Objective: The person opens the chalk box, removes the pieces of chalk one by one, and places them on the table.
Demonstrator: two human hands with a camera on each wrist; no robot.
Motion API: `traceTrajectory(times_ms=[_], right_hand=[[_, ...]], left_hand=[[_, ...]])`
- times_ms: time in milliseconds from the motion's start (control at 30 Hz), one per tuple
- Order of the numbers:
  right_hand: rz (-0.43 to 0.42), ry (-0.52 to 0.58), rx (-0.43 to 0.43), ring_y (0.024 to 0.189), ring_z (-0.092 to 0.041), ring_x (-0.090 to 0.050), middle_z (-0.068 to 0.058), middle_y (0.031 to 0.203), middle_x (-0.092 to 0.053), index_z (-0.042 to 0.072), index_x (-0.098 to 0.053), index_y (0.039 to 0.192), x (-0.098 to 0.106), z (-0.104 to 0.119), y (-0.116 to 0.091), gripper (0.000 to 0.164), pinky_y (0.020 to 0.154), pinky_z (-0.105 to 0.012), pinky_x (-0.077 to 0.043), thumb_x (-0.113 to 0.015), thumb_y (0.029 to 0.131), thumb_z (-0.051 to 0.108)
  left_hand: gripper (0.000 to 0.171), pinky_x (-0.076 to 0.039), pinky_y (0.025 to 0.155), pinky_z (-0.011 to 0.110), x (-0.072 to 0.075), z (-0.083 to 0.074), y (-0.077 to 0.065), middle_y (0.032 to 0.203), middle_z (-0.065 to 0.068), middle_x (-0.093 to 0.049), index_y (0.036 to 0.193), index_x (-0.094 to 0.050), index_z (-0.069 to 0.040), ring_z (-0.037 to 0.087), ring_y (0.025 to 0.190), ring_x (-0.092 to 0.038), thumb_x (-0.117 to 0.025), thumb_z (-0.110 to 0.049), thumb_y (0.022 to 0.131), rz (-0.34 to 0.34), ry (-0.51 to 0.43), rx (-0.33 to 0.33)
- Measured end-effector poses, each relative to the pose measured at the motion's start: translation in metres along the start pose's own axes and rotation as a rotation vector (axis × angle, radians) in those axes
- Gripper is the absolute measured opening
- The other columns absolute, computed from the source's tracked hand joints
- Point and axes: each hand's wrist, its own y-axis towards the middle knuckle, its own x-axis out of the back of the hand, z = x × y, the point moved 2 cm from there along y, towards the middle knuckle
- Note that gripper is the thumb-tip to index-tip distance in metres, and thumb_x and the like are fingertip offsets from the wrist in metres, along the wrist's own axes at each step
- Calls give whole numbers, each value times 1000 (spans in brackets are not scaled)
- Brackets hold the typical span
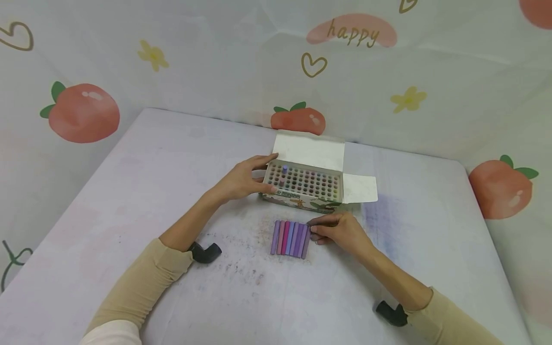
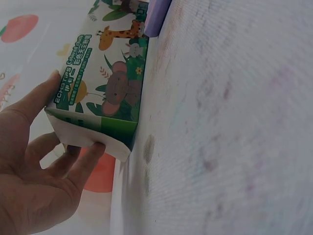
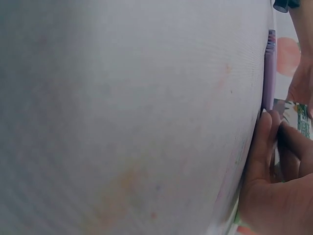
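A printed cardboard chalk box [image 1: 302,199] stands on the table with its lid raised, and its inner holder shows rows of round holes. Two chalk sticks poke up from the holder, a blue-violet one [image 1: 285,169] and a pink one [image 1: 282,182]. My left hand [image 1: 239,181] grips the box's left end, thumb at the front edge, fingers against the end flap [image 2: 88,132]. In front of the box lies a row of several purple, pink and blue chalk sticks [image 1: 288,238]. My right hand [image 1: 342,230] pinches the upper end of the rightmost purple chalk stick [image 3: 269,81].
The white table [image 1: 194,297] carries dark specks and a purple smear [image 1: 381,220] at right. An open side flap [image 1: 360,188] sticks out from the box's right end. Behind the table hangs a fruit-printed cloth [image 1: 215,62].
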Motion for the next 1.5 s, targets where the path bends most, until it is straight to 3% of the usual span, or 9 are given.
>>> traceTrajectory(times_ms=[333, 533, 833, 1067, 1300, 1500], right_hand=[[24, -122, 170, 92, -20, -72, -13, 107, -73, 2, -73, 114, -2, 10, -2, 26, 78, -29, -62, -74, 91, 15], [6, -123, 223, 91, -18, -71, -12, 103, -74, 0, -72, 113, -2, 26, -3, 25, 78, -30, -61, -73, 92, 14], [-41, -129, 405, 85, -23, -72, -17, 97, -73, -7, -71, 108, 5, 48, -3, 19, 75, -28, -62, -71, 91, 2], [-65, -152, 425, 88, -35, -69, -18, 100, -72, -4, -72, 108, 10, 61, 0, 20, 75, -32, -63, -72, 91, 6], [-67, -181, 441, 90, -36, -69, -11, 101, -72, 2, -73, 108, 10, 71, 9, 18, 75, -28, -62, -72, 92, 9], [-75, -169, 438, 88, -39, -68, -14, 100, -72, -1, -72, 110, 8, 76, 22, 20, 75, -39, -63, -71, 93, 9]], left_hand=[[89, -50, 106, 33, 0, 1, 0, 158, 0, -31, 155, -35, -33, 22, 142, -35, -85, -30, 81, -10, 7, 3], [89, -50, 105, 33, 0, 0, -1, 158, 0, -31, 155, -35, -34, 22, 142, -35, -85, -31, 81, -10, 12, 13], [89, -50, 106, 35, -1, 0, -1, 158, 1, -30, 155, -34, -33, 23, 142, -35, -84, -30, 82, -4, 12, 8], [89, -50, 105, 34, -1, 0, -1, 159, 1, -30, 155, -34, -33, 22, 142, -35, -84, -30, 82, -8, 16, 10], [90, -49, 106, 33, 0, -1, 0, 158, 3, -30, 156, -34, -30, 23, 142, -34, -85, -28, 81, -1, 3, 0], [90, -49, 106, 33, 0, -1, 0, 158, 3, -31, 156, -34, -30, 23, 142, -34, -84, -28, 81, -2, 12, -1]])
